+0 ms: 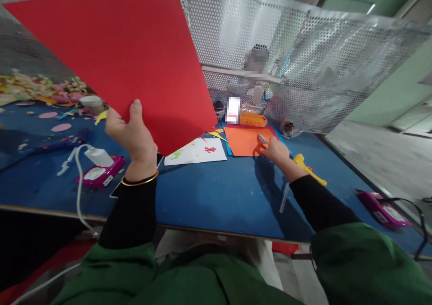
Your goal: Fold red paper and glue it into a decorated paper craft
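A large sheet of red paper [135,48] is raised above the left side of the table. My left hand [131,136] pinches it near its lower edge, thumb on the front face and fingers behind. Farther right, my right hand [277,152] closes on a small pair of scissors [259,149] with orange handles. Those scissors are over a stack of coloured paper with an orange sheet [239,138] on top and blue and red edges showing beneath. Between my hands lies a white sheet [199,154] bearing green and red shapes.
Purple power strips [101,172] [384,209] sit at left and right. A yellow hot-glue gun [308,170] and a clear glue stick [284,198] lie near my right forearm. Behind stand a lit phone [233,109], an orange case [253,119] and a perforated metal screen [216,39], with a person beyond.
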Demonstrator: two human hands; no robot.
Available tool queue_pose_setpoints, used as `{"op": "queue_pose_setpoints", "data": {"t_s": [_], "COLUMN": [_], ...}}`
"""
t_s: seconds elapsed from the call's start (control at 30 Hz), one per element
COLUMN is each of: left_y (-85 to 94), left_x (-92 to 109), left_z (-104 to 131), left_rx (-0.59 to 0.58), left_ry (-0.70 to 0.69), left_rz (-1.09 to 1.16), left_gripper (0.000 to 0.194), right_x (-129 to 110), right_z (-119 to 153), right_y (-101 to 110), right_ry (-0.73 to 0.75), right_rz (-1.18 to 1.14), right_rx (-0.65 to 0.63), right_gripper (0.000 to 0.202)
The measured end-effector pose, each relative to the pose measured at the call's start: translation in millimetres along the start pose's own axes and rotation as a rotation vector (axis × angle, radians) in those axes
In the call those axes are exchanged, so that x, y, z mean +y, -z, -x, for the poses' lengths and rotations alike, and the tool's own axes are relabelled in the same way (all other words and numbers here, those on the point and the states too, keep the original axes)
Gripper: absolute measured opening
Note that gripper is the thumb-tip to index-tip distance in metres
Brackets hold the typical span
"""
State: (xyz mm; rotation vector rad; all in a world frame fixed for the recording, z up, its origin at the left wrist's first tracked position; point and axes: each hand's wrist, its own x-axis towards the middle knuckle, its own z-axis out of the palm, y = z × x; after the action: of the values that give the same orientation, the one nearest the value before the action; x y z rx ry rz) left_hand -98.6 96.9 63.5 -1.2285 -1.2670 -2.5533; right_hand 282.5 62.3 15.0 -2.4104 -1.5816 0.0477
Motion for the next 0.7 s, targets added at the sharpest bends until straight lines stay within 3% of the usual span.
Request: {"op": "queue_pose_setpoints", "data": {"t_s": [0.2, 0.27, 0.37, 0.43, 0.53, 0.6, 0.7], "left_y": [-1.6, 0.3, 3.2, 6.1, 15.2, 25.7, 47.7], "left_x": [5, 10, 25, 40, 66, 83, 102], "left_z": [8, 10, 18, 27, 47, 62, 84], "left_rx": [-0.064, -0.086, -0.14, -0.151, -0.285, -0.44, -0.691], "left_ry": [-0.009, -0.034, -0.125, -0.194, -0.318, -0.483, -0.843], "left_rz": [-0.054, 0.007, 0.02, 0.003, -0.079, -0.071, -0.045], "left_gripper": [0.021, 0.019, 0.011, 0.01, 0.009, 0.011, 0.026], "right_x": [0, -3, -7, -7, -2, 4, 18], "right_z": [9, 25, 60, 90, 139, 168, 197], "right_y": [2, 11, 24, 31, 36, 39, 40], "right_ry": [0.08, 0.137, 0.217, 0.31, 0.405, 0.376, 0.367], "right_rz": [0.026, -0.003, -0.086, -0.249, -0.453, -0.509, -0.587], "right_rx": [-0.008, 0.034, 0.134, 0.314, 0.667, 0.875, 1.081], "right_gripper": [0.026, 0.024, 0.036, 0.043, 0.053, 0.068, 0.092]}}
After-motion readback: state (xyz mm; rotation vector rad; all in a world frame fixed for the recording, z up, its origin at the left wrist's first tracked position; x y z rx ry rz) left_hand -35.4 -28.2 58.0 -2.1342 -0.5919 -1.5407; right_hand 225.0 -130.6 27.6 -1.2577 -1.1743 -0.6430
